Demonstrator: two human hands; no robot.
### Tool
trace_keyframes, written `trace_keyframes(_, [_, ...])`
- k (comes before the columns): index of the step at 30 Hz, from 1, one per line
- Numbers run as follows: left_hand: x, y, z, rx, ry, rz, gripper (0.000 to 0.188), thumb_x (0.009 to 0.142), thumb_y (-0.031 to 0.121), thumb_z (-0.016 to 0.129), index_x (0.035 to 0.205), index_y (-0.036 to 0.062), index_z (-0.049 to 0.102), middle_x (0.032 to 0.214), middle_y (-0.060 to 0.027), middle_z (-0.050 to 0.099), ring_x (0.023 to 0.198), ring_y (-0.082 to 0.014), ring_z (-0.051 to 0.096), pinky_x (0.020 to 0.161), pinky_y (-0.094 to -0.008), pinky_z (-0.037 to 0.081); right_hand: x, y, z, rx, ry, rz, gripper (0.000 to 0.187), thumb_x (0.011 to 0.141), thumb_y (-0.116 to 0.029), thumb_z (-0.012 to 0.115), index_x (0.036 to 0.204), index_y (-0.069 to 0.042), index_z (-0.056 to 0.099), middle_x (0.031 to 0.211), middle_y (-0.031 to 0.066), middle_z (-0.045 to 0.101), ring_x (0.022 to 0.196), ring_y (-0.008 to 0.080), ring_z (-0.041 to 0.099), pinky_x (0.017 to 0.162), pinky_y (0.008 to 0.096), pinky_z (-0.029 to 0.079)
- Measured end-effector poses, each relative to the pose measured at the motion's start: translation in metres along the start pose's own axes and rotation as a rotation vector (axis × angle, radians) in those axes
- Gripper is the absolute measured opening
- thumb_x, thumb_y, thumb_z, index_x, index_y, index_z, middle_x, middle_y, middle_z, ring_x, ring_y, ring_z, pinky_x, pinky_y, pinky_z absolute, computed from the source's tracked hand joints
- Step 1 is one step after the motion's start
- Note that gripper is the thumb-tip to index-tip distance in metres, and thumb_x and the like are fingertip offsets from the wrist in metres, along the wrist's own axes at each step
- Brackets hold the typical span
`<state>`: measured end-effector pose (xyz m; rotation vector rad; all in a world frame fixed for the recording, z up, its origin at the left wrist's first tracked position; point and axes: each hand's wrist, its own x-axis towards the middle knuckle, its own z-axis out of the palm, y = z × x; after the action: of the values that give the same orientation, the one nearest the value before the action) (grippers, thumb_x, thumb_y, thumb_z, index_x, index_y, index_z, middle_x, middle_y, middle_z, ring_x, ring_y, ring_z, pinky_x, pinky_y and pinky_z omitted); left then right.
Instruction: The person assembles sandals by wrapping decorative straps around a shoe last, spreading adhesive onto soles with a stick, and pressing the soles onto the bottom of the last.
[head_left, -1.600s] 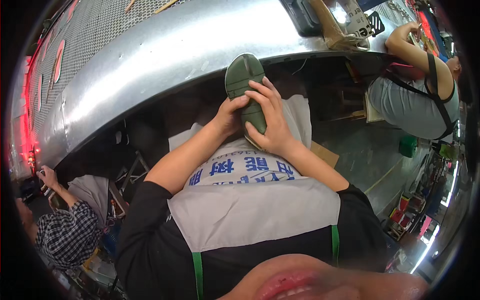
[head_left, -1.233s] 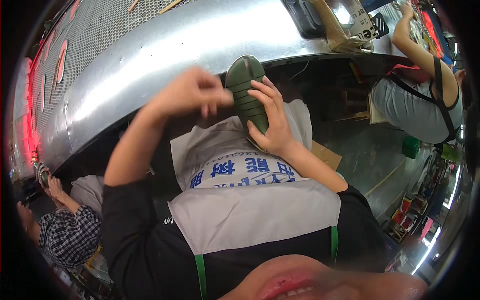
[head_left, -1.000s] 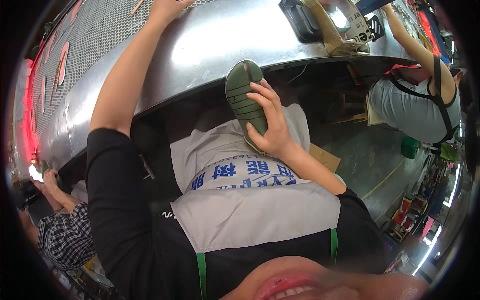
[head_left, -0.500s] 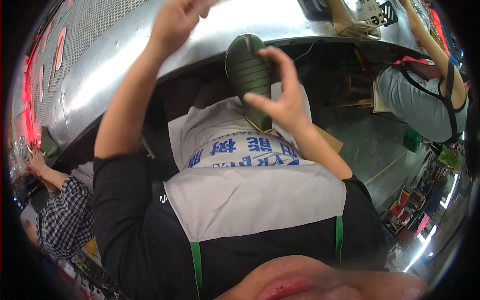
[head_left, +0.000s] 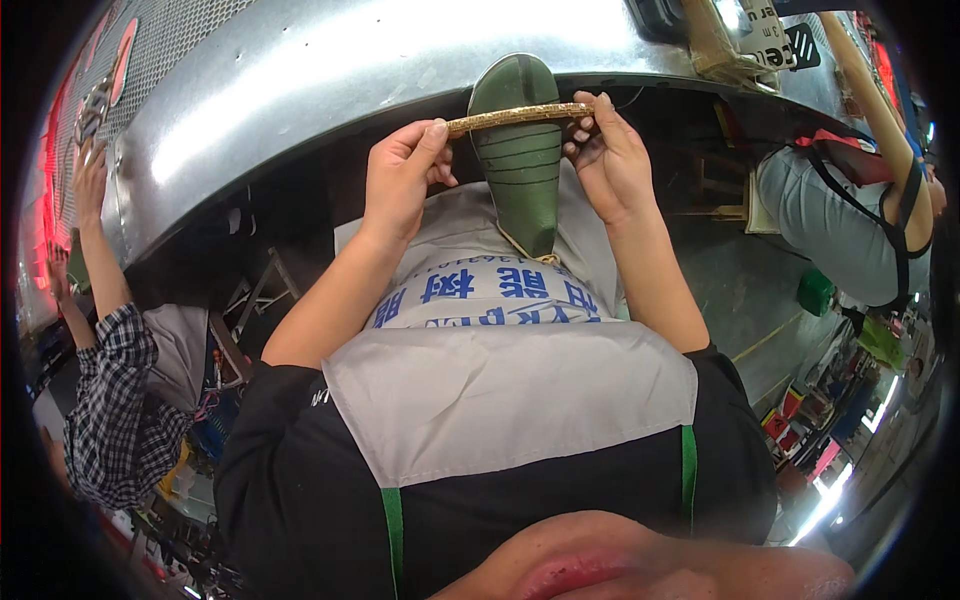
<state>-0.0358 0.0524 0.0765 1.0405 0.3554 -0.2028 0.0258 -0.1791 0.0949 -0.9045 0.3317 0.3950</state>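
Note:
A gold, textured strap (head_left: 515, 116) is stretched nearly level across the upper part of a green shoe last (head_left: 520, 185). My left hand (head_left: 398, 178) pinches its left end between thumb and fingers, and my right hand (head_left: 612, 165) grips the right end. The last has dark lines drawn across it and stands tilted between my lap and the metal bench's edge, its rounded toe upward. Whether the strap touches the last's surface, I cannot tell.
A metal-edged conveyor bench (head_left: 330, 75) curves along the far side. A plastic-wrapped package (head_left: 722, 40) lies at its right. Co-workers sit on both sides, one in a checked shirt (head_left: 110, 400), one in a grey top (head_left: 825, 220). A grey apron (head_left: 510, 400) covers my front.
My left hand has come down from over the bench, and the gold strap is now held between both hands. My right hand has closed on it. The left co-worker's arm reaches farther over the bench.

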Motion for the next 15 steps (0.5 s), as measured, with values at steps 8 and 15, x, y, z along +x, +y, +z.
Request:
trace_keyframes(8, [0.003, -0.009, 0.007, 0.103, 0.061, 0.127, 0.028, 0.095, 0.023, 0.058, 0.106, -0.0014, 0.067, 0.087, -0.0062, 0.065, 0.074, -0.0111, 0.06, 0.068, -0.0245, 0.052, -0.002, -0.005, -0.003, -0.04, 0.037, -0.094, 0.029, 0.095, -0.03, 0.058, 0.104, -0.002, 0.064, 0.076, -0.0022, 0.054, 0.071, 0.0092, 0.05, 0.066, 0.0247, 0.043])
trace_keyframes(15, [0.008, -0.016, 0.008, -0.013, -0.031, 0.067, 0.027, 0.096, 0.022, 0.056, 0.107, -0.0001, 0.067, 0.093, -0.0075, 0.067, 0.084, -0.0132, 0.062, 0.078, -0.0274, 0.052, 0.004, 0.011, -0.008, -0.177, 0.102, -0.128, 0.03, 0.096, -0.033, 0.056, 0.104, -0.005, 0.065, 0.084, -0.0023, 0.061, 0.077, 0.0068, 0.055, 0.065, 0.023, 0.042])
